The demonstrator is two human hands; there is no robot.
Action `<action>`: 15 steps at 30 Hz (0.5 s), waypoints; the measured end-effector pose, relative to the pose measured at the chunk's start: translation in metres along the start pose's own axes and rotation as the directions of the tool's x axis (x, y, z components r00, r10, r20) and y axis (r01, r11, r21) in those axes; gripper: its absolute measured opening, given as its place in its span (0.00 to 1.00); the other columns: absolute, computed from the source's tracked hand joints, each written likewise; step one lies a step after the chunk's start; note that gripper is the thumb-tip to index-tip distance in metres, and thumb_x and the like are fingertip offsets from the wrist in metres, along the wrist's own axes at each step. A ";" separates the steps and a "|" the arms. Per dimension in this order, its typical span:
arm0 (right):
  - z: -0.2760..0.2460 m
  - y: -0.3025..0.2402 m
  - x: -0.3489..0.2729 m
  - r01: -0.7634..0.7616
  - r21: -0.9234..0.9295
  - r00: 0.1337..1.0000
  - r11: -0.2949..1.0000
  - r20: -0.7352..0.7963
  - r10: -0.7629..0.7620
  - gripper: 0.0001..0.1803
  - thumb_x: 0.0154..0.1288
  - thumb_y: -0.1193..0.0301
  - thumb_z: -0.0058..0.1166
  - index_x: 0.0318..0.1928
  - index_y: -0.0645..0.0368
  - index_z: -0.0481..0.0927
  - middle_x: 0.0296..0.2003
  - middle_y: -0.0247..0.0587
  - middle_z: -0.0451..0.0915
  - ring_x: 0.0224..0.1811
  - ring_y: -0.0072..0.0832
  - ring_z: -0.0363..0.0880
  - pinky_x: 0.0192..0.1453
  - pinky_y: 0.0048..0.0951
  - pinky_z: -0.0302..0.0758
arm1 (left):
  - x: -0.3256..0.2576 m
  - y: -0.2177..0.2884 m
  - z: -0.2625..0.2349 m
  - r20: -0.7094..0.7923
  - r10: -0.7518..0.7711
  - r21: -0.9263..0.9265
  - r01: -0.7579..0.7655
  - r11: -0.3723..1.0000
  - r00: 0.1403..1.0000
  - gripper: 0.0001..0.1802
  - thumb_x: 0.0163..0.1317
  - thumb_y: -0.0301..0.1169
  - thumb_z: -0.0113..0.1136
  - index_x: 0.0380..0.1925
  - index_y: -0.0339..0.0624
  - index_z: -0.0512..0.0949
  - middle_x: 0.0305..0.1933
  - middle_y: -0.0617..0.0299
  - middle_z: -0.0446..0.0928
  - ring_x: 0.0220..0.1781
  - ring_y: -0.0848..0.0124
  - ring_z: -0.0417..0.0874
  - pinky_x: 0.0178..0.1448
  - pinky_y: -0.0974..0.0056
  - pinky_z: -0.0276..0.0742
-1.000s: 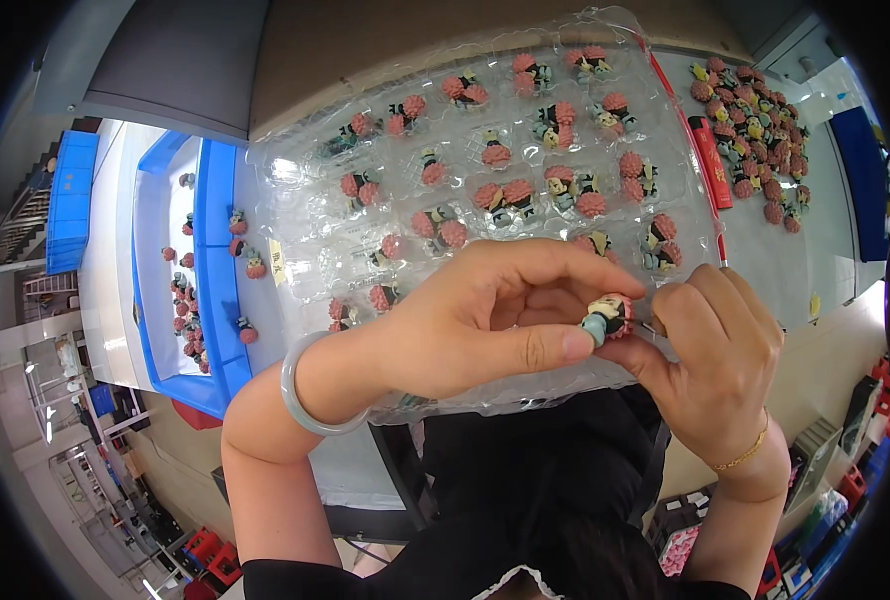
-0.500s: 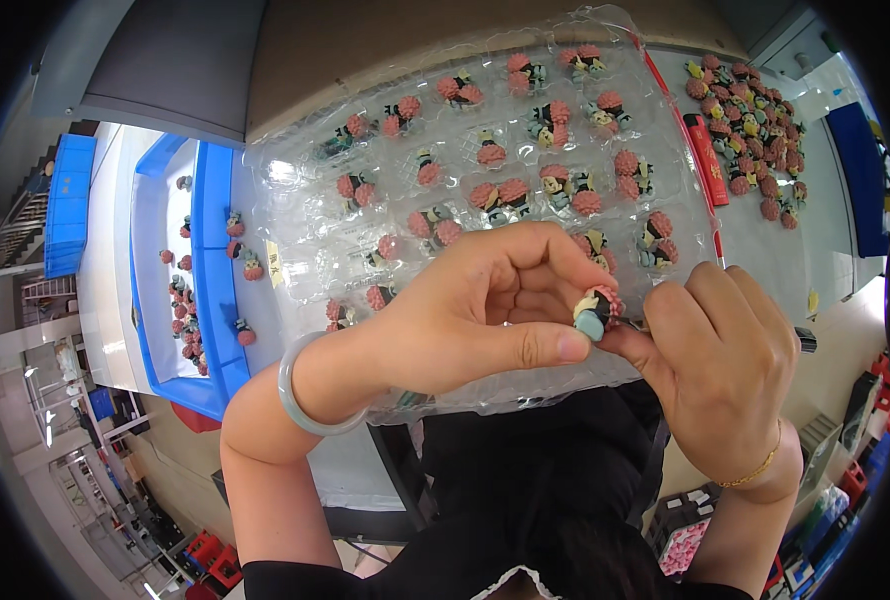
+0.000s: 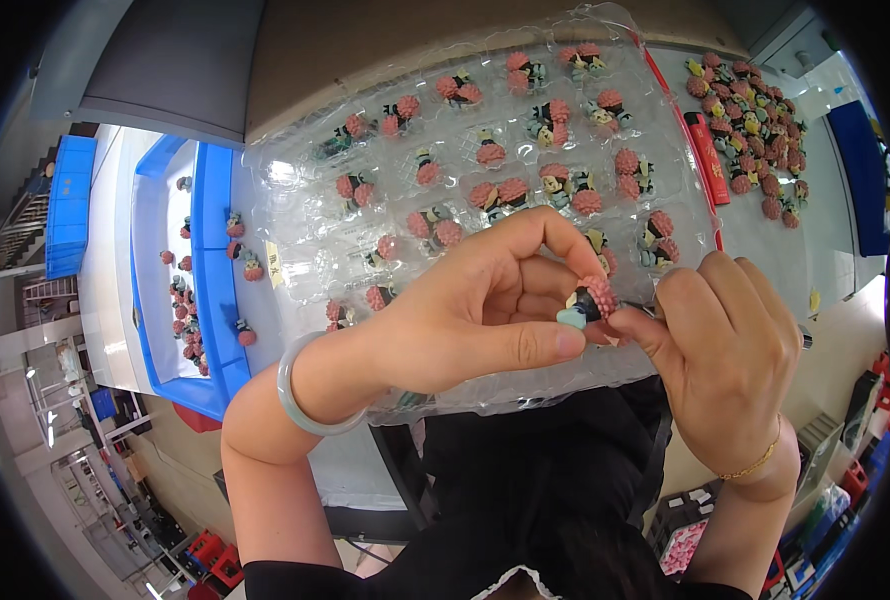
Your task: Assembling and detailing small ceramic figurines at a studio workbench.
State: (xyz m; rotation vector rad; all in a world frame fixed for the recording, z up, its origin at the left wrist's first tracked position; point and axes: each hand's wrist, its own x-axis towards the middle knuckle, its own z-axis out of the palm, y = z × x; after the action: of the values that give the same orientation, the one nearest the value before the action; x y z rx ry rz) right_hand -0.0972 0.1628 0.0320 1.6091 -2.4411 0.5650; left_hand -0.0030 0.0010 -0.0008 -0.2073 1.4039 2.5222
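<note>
Between the thumb and fingers of my left hand (image 3: 465, 310) is a small figurine (image 3: 593, 302) with a bumpy pink top, a black middle and a pale blue-green part. My right hand (image 3: 720, 345) is closed beside it, pinching a slim tool (image 3: 630, 306). Only the tool's thin dark tip near the figurine and a bit of its dark end past the hand show; its exact kind is hidden. Both hands are above the near right part of a clear plastic tray (image 3: 315, 235), whose pockets hold several similar figurines (image 3: 500, 195).
On the left stands a blue-edged bin (image 3: 213, 270) with more figurines inside, and a few (image 3: 252, 268) lie on its rim. A heap of figurines (image 3: 750, 120) covers part of the table at the far right, near a red box-like strip (image 3: 705, 155).
The figurine has turned in my left fingers, its pink top now facing right and its pale blue-green part to the left. My right hand has shifted slightly.
</note>
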 end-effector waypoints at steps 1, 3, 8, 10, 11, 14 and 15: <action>0.000 0.000 0.000 0.004 0.006 1.000 1.000 -0.001 -0.004 0.17 0.41 0.65 0.59 0.17 0.59 0.64 0.15 0.38 0.58 0.17 0.33 0.60 0.18 0.31 0.56 | 0.000 0.000 0.000 0.018 0.006 -0.001 -0.006 1.000 1.000 0.24 0.48 0.25 0.57 0.46 0.32 0.62 0.42 0.56 0.71 0.45 0.72 0.72 0.44 0.73 0.68; 0.000 -0.001 -0.001 0.006 0.009 1.000 1.000 -0.001 -0.006 0.17 0.41 0.64 0.59 0.17 0.59 0.64 0.15 0.38 0.58 0.17 0.33 0.60 0.19 0.31 0.56 | 0.000 0.002 0.000 0.039 0.012 -0.003 -0.012 1.000 0.999 0.25 0.48 0.25 0.57 0.47 0.32 0.61 0.42 0.55 0.71 0.46 0.72 0.72 0.44 0.73 0.68; 0.003 -0.002 -0.003 0.010 0.047 1.000 0.999 0.020 -0.011 0.17 0.40 0.65 0.59 0.18 0.58 0.64 0.16 0.38 0.58 0.17 0.33 0.60 0.19 0.31 0.57 | 0.001 0.000 0.003 0.035 0.012 0.015 -0.013 1.000 0.999 0.23 0.49 0.26 0.57 0.45 0.30 0.62 0.44 0.54 0.71 0.50 0.71 0.70 0.49 0.72 0.65; 0.003 -0.003 -0.003 0.007 0.039 1.000 0.999 0.023 -0.008 0.16 0.40 0.65 0.59 0.18 0.58 0.64 0.16 0.38 0.58 0.17 0.33 0.60 0.19 0.32 0.57 | 0.001 -0.001 0.001 0.041 0.005 0.012 -0.005 1.000 0.999 0.23 0.49 0.26 0.57 0.45 0.30 0.63 0.44 0.54 0.71 0.50 0.71 0.70 0.50 0.71 0.65; 0.003 -0.004 -0.003 0.003 0.029 1.000 1.000 0.025 -0.004 0.16 0.39 0.65 0.59 0.18 0.58 0.64 0.16 0.38 0.58 0.17 0.33 0.60 0.19 0.32 0.57 | 0.000 -0.001 0.000 0.049 -0.003 0.010 0.002 1.000 0.999 0.23 0.48 0.26 0.57 0.44 0.30 0.63 0.44 0.53 0.71 0.50 0.70 0.70 0.51 0.71 0.65; 0.003 -0.003 -0.003 0.017 0.015 1.000 1.000 0.025 -0.017 0.16 0.38 0.66 0.60 0.18 0.58 0.64 0.16 0.37 0.58 0.17 0.33 0.60 0.19 0.32 0.57 | 0.000 0.000 0.001 0.034 -0.017 0.015 0.017 1.000 0.999 0.23 0.48 0.26 0.58 0.44 0.30 0.64 0.44 0.54 0.71 0.49 0.70 0.70 0.51 0.71 0.65; 0.002 -0.003 -0.003 0.017 0.015 1.000 1.000 0.025 -0.017 0.16 0.38 0.66 0.60 0.18 0.58 0.64 0.16 0.37 0.58 0.17 0.33 0.60 0.19 0.32 0.57 | 0.000 0.000 0.001 0.033 -0.017 0.014 0.017 1.000 0.999 0.23 0.48 0.26 0.58 0.44 0.30 0.64 0.44 0.54 0.71 0.49 0.70 0.70 0.51 0.71 0.65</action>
State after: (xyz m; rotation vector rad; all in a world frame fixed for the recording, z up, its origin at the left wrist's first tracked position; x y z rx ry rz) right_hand -0.0930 0.1630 0.0298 1.6508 -2.4443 0.5644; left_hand -0.0033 0.0016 -0.0004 -0.1727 1.4010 2.4898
